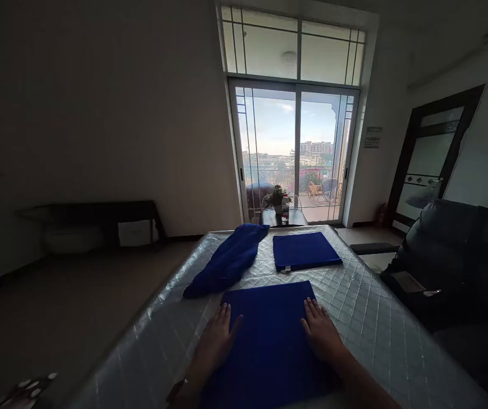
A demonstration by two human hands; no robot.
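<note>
Both hands lie flat, palms down, fingers extended and slightly spread, with no grip closed on anything. The left hand (217, 335) rests at the left edge of a flat blue cloth (269, 341), its fingers partly on the fabric and partly on the surface beside it. The right hand (321, 331) rests on the right portion of the same cloth, fingers pointing away from the person. The cloth is folded into a smooth rectangle and lies nearest the person, in the middle of a mattress (367, 318) with a quilted, shiny cover. Beyond it, well apart, a second folded blue cloth (304, 250) lies flat and neat toward the far end of the mattress, a small white tag showing at its near edge. To the left of that one, a third blue cloth (229, 258) lies loosely bunched in a long diagonal heap, unfolded. Past the far end of the mattress stands a small dark table (295, 217) carrying a potted plant (276, 197) and a bottle (285, 207). Behind it is a sliding glass door (297, 150) giving onto a balcony. A dark sofa (452, 255) stands close along the right side of the mattress, and a low dark shelf (94, 221) stands against the left wall.
</note>
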